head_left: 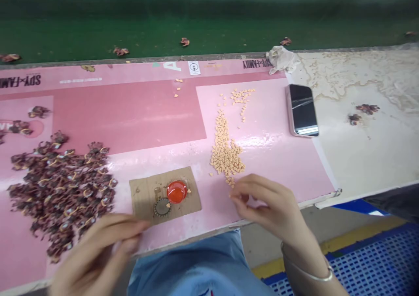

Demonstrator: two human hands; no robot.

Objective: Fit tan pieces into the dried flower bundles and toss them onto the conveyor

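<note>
My right hand (265,206) hovers at the near end of a pile of small tan pieces (225,149) on the pink mat (137,112), its fingers pinched together on something too small to name. My left hand (101,248) is low at the table's front edge, fingers curled and pressed together by the near left corner of a brown cardboard square (150,191). On the cardboard sit a round red cap (176,191) and a small dark ring-shaped part (162,208). What the left fingers hold, if anything, is blurred.
A large heap of dark maroon flower-like parts (62,182) lies at the left. A phone (303,109) rests face up at the mat's right edge, with a crumpled white cloth (281,59) behind it. A green belt (209,29) runs along the back.
</note>
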